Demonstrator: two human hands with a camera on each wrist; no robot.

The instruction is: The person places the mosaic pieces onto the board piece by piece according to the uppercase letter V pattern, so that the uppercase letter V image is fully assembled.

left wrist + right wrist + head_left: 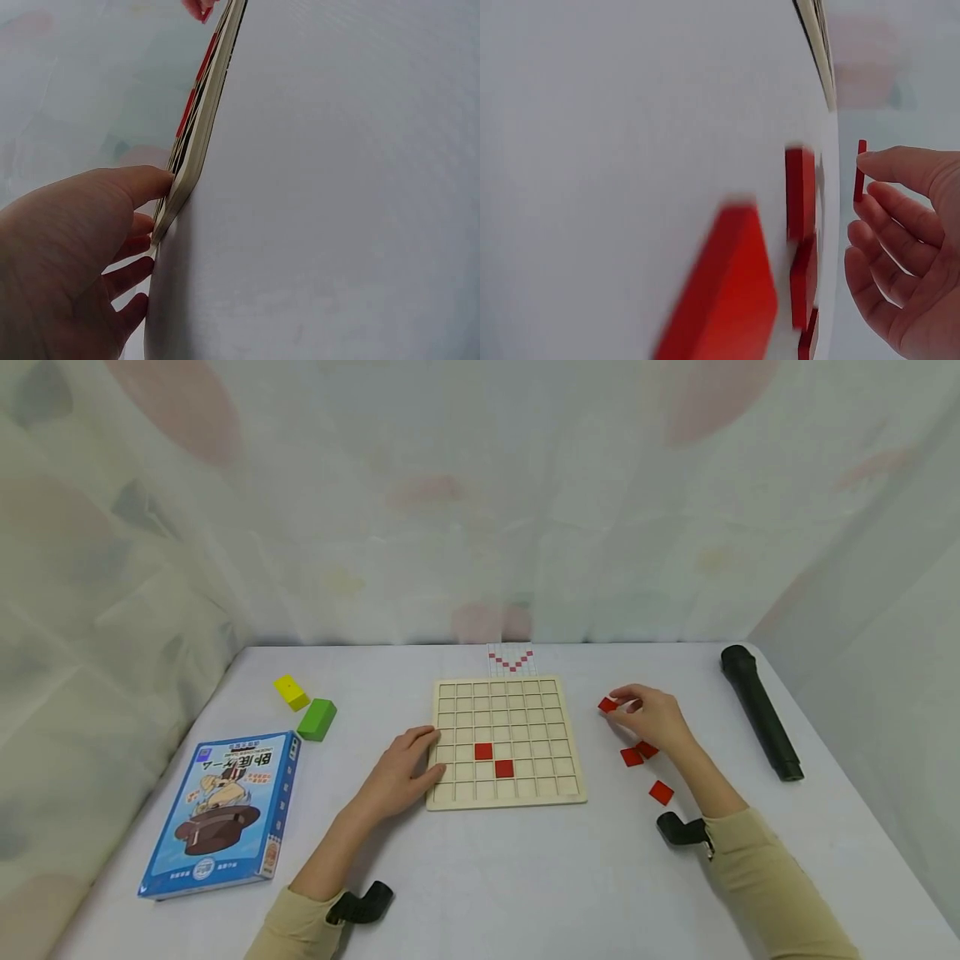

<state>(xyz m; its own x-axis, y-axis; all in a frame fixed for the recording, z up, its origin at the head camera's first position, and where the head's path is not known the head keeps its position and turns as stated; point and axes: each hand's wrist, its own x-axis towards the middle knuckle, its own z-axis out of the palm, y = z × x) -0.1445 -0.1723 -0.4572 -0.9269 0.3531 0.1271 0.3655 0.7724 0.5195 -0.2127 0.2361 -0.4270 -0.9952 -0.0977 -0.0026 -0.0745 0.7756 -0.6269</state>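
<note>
Red square tile (607, 704): thin, flat; pinched in fingers of right hand (649, 715), above white counter (517, 877), right of wooden grid board (548, 747); touching board's left edge, spread fingers of left hand (396, 774).

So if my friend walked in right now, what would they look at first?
Probably the pale gridded board in the middle of the white table, because two bright red squares sit corner to corner in it. Next, maybe the big blue box at the table's left side. Then the person's right grip, pinching another red square off to the board's right.
</note>
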